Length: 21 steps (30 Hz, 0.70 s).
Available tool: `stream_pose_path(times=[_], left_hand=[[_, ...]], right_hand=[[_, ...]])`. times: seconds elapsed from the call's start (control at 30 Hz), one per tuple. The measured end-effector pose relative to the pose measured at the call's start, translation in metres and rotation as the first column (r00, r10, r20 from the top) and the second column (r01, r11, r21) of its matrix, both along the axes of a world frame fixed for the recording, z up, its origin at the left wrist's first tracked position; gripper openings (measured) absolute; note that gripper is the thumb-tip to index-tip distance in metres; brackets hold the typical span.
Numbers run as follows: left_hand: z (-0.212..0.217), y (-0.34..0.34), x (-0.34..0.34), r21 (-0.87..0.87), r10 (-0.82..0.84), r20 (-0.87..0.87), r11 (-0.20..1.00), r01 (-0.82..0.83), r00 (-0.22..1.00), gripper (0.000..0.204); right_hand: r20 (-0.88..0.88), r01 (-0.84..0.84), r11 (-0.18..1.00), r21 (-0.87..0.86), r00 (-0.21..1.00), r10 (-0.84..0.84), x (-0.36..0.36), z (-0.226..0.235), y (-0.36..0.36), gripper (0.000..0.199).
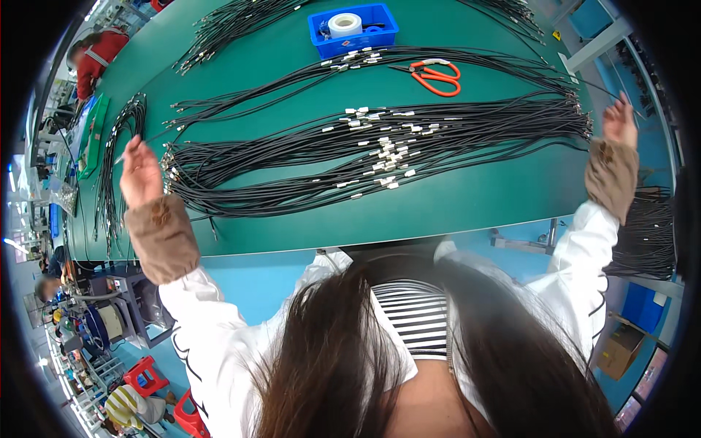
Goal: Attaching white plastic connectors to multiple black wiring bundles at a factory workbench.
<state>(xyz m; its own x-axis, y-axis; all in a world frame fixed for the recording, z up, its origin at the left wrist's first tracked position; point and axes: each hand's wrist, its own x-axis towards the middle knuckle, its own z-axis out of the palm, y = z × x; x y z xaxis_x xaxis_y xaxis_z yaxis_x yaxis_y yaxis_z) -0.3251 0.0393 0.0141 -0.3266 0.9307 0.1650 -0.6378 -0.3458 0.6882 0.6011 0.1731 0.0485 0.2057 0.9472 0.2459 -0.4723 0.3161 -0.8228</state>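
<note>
My left hand [142,177] is raised at the left end of the cable bundles, fingers pinched on the end of a thin black cable. Out at the far right, past the table's edge, my right hand [620,124] pinches a black cable end too. Whether both ends belong to one cable I cannot tell. Between my hands, a wide bundle of black cables [270,157] with white label tags [392,152] at mid-length lies across the green table [307,237]. Behind it runs a thinner row of tagged cables [285,78], with orange-handled snips [438,77] touching it.
A blue bin [354,45] holding a white tape roll [345,25] stands at the back. More cables [226,29] lie at the far edge, and a looped bunch [120,146] at the left. A co-worker in red [101,58] is at the far left. Red stools [146,376] stand below.
</note>
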Motion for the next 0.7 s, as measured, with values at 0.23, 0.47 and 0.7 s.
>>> stream_pose_path(times=[0.23,0.47,0.7], left_hand=[[-0.013,0.030,0.118,-0.365,-0.065,-0.530,0.917,-0.159,0.845,0.029],[-0.030,0.058,0.159,-0.428,-0.413,-0.893,0.902,-0.053,0.176,0.023],[-0.060,0.072,0.159,-0.057,-0.058,-0.974,0.998,-0.012,-0.217,0.040]], right_hand=[[0.252,0.176,0.857,-0.484,0.966,-0.056,-0.155,-0.021,-0.003,0.029],[0.976,0.088,0.983,-0.164,0.159,0.149,-0.178,-0.070,0.028,0.026],[0.989,0.160,0.987,-0.022,-0.139,0.045,-0.199,-0.091,0.023,0.049]])
